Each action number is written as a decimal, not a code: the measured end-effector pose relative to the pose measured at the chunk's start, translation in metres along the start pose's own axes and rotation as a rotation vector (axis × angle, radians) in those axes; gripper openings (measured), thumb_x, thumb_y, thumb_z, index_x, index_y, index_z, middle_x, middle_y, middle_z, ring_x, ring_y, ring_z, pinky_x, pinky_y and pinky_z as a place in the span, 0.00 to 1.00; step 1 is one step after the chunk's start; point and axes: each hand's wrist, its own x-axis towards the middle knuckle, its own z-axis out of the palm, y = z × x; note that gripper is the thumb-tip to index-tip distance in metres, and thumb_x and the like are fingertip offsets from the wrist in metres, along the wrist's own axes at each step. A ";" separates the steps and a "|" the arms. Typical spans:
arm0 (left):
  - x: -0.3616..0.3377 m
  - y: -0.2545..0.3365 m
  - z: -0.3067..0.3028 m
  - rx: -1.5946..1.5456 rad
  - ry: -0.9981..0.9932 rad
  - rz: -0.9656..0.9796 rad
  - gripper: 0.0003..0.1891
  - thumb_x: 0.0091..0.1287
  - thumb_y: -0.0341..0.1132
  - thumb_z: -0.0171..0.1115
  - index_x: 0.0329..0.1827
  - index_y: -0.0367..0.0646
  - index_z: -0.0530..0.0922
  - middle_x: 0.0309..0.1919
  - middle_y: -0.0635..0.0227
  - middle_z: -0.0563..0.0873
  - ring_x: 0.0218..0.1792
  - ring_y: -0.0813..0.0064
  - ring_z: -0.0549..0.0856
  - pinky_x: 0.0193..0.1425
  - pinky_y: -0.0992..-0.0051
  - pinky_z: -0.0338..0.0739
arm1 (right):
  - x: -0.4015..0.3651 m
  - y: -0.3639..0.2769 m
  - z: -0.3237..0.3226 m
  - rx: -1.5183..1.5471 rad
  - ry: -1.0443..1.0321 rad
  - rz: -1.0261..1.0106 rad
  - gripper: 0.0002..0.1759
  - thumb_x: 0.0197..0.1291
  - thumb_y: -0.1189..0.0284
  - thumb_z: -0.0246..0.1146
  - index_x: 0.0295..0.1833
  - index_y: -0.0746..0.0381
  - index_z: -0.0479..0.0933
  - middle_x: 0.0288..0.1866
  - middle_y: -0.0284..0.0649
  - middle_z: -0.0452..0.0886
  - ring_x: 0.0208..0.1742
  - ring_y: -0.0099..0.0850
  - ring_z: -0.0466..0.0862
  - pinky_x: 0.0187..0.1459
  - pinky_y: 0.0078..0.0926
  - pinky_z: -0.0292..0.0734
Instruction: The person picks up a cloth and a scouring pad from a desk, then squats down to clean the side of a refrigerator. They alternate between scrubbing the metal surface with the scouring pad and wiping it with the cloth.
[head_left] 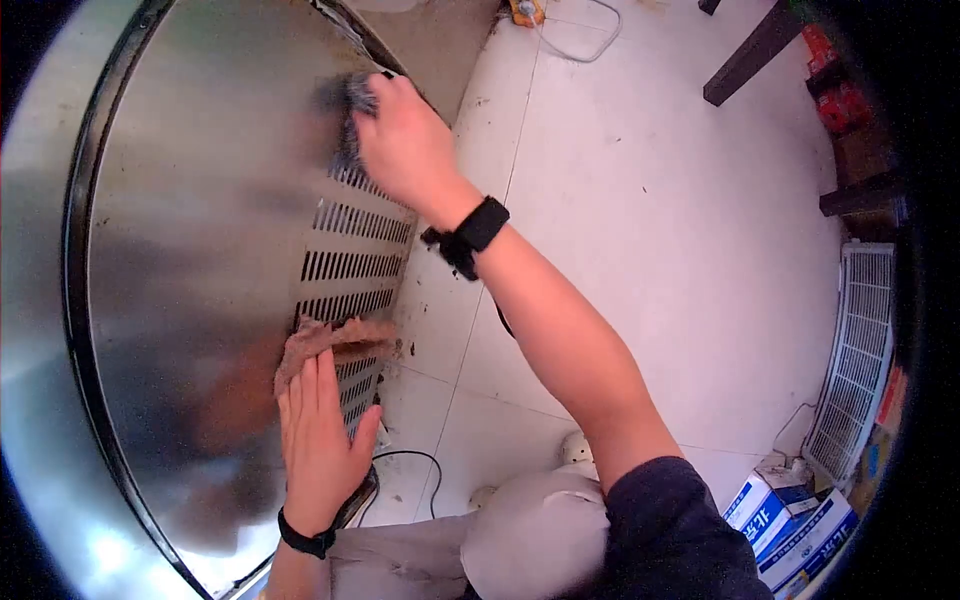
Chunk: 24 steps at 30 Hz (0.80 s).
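A metal panel with rows of vent slots fills the left of the view. My left hand lies against its lower part, fingers stretched out over a brownish-pink cloth pressed to the metal beside the lower slots. Higher up, my right hand is closed round a dark, mesh-like scrubber, which touches the panel above the top slots and is partly blurred. Both wrists wear black bands.
Pale floor tiles with dirt specks run along the panel's base. A cable lies near my knees. Dark furniture legs stand at the upper right, a white wire rack at the right, blue-and-white boxes at the lower right.
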 end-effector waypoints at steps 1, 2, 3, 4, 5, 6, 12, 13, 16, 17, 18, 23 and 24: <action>-0.001 -0.003 0.001 -0.008 0.006 0.015 0.42 0.63 0.41 0.68 0.75 0.27 0.59 0.69 0.40 0.69 0.70 0.43 0.68 0.75 0.50 0.58 | 0.001 0.022 0.011 0.027 -0.002 0.078 0.16 0.64 0.70 0.55 0.53 0.67 0.74 0.52 0.59 0.79 0.50 0.59 0.80 0.53 0.54 0.77; 0.002 -0.004 0.002 -0.018 0.023 0.034 0.42 0.63 0.41 0.68 0.76 0.27 0.59 0.69 0.40 0.69 0.70 0.43 0.68 0.75 0.50 0.58 | 0.000 0.061 0.023 0.048 -0.001 0.146 0.16 0.64 0.70 0.55 0.53 0.67 0.75 0.51 0.59 0.80 0.50 0.59 0.81 0.52 0.55 0.78; 0.001 -0.002 0.001 -0.020 0.044 0.034 0.42 0.63 0.41 0.68 0.76 0.27 0.59 0.69 0.40 0.69 0.70 0.43 0.68 0.75 0.50 0.58 | -0.006 0.098 0.026 0.023 -0.163 0.176 0.18 0.65 0.70 0.55 0.56 0.68 0.75 0.49 0.60 0.81 0.54 0.59 0.80 0.53 0.54 0.77; -0.002 -0.003 0.001 -0.009 0.024 0.019 0.42 0.63 0.41 0.68 0.76 0.27 0.59 0.69 0.41 0.69 0.70 0.43 0.68 0.75 0.50 0.58 | -0.010 0.115 0.031 0.228 -0.250 0.408 0.22 0.65 0.70 0.54 0.61 0.69 0.73 0.53 0.62 0.80 0.58 0.58 0.79 0.57 0.52 0.77; 0.002 -0.003 0.002 0.008 0.003 0.013 0.42 0.63 0.40 0.68 0.76 0.27 0.59 0.69 0.41 0.69 0.70 0.44 0.68 0.75 0.50 0.58 | -0.009 0.104 0.034 0.144 -0.152 0.356 0.23 0.66 0.70 0.54 0.63 0.69 0.72 0.55 0.61 0.79 0.58 0.58 0.79 0.57 0.51 0.76; 0.009 -0.002 0.002 0.013 0.022 0.016 0.42 0.63 0.40 0.68 0.76 0.27 0.59 0.69 0.41 0.69 0.70 0.44 0.68 0.75 0.50 0.58 | -0.009 0.090 0.040 0.060 -0.064 0.305 0.23 0.66 0.70 0.54 0.64 0.69 0.71 0.56 0.61 0.78 0.58 0.58 0.78 0.58 0.50 0.76; 0.010 0.005 -0.011 -0.061 -0.009 0.029 0.42 0.65 0.43 0.67 0.76 0.27 0.59 0.70 0.39 0.68 0.71 0.43 0.67 0.76 0.50 0.57 | 0.021 0.019 0.002 0.034 -0.044 0.162 0.21 0.66 0.68 0.55 0.62 0.66 0.72 0.54 0.57 0.78 0.55 0.58 0.80 0.56 0.51 0.77; 0.010 0.005 -0.009 -0.034 0.005 0.023 0.41 0.65 0.42 0.66 0.75 0.27 0.60 0.70 0.38 0.68 0.71 0.43 0.67 0.75 0.50 0.58 | 0.023 0.031 0.001 0.044 -0.061 0.260 0.20 0.65 0.68 0.55 0.60 0.66 0.72 0.53 0.57 0.78 0.54 0.57 0.80 0.55 0.51 0.77; 0.011 0.007 -0.007 -0.019 0.036 0.041 0.40 0.66 0.42 0.66 0.75 0.28 0.59 0.70 0.38 0.69 0.71 0.42 0.67 0.75 0.50 0.58 | 0.032 0.013 0.006 0.069 0.030 0.147 0.19 0.63 0.69 0.55 0.57 0.66 0.73 0.50 0.56 0.79 0.52 0.57 0.80 0.54 0.51 0.77; 0.018 0.008 -0.004 -0.018 0.026 0.044 0.40 0.66 0.42 0.66 0.75 0.28 0.59 0.70 0.38 0.69 0.71 0.42 0.67 0.75 0.50 0.58 | 0.038 -0.015 -0.005 0.138 0.109 0.021 0.19 0.61 0.70 0.55 0.56 0.66 0.73 0.49 0.56 0.78 0.51 0.57 0.80 0.53 0.52 0.77; 0.019 0.009 -0.006 -0.008 0.032 0.058 0.40 0.66 0.42 0.66 0.75 0.28 0.59 0.70 0.38 0.69 0.71 0.42 0.67 0.75 0.50 0.58 | 0.050 -0.051 -0.020 0.148 0.114 -0.018 0.18 0.60 0.70 0.55 0.54 0.66 0.74 0.48 0.57 0.78 0.50 0.58 0.80 0.53 0.53 0.77; 0.019 0.011 -0.015 -0.126 0.040 0.044 0.41 0.69 0.43 0.64 0.78 0.28 0.56 0.72 0.36 0.66 0.74 0.40 0.64 0.80 0.50 0.52 | 0.045 -0.013 -0.004 0.079 0.043 0.152 0.19 0.63 0.68 0.55 0.56 0.66 0.75 0.51 0.59 0.80 0.51 0.59 0.81 0.51 0.53 0.78; 0.017 0.011 -0.016 -0.126 0.023 0.032 0.41 0.69 0.43 0.64 0.77 0.28 0.56 0.72 0.36 0.66 0.74 0.41 0.64 0.80 0.50 0.52 | 0.036 -0.008 -0.019 0.109 -0.149 0.285 0.20 0.64 0.68 0.54 0.58 0.66 0.74 0.53 0.59 0.80 0.53 0.57 0.82 0.53 0.52 0.78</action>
